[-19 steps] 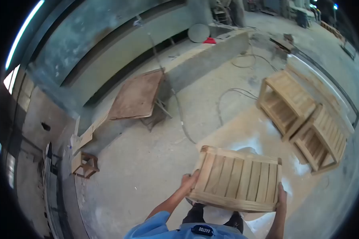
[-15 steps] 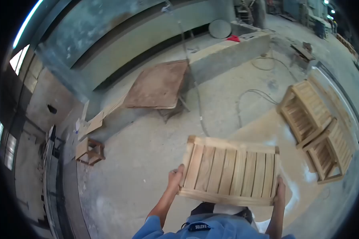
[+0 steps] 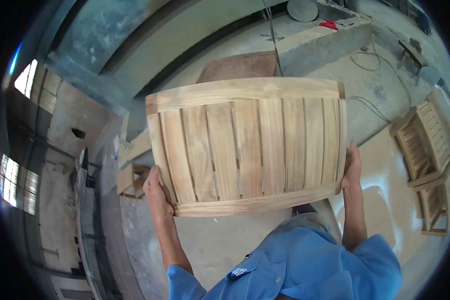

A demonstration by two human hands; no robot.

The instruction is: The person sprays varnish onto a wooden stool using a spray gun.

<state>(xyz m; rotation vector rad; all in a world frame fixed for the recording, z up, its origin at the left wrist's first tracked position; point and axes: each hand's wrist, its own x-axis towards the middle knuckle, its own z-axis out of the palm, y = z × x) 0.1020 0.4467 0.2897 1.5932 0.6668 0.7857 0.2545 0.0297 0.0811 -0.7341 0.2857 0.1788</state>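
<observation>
A slatted wooden panel (image 3: pixel 247 145) in a pale frame fills the middle of the head view, raised in front of my body. My left hand (image 3: pixel 157 192) is closed on its left side near the lower corner, thumb on the edge. On the opposite side my right hand (image 3: pixel 352 167) grips the right edge, fingers partly hidden behind the wood. Narrow gaps run between the several slats. Whatever is attached beneath the panel is hidden from me.
A brown board (image 3: pixel 240 66) lies behind the panel, partly covered by it. A small wooden stool (image 3: pixel 133 181) stands at left. Slatted wooden furniture pieces (image 3: pixel 425 142) rest at right. A low concrete wall (image 3: pixel 325 50) and cables (image 3: pixel 370 107) lie farther off.
The slatted panel has been lifted up and closer to the camera, now covering much of the brown board. Both hands rose with it, and my view has shifted.
</observation>
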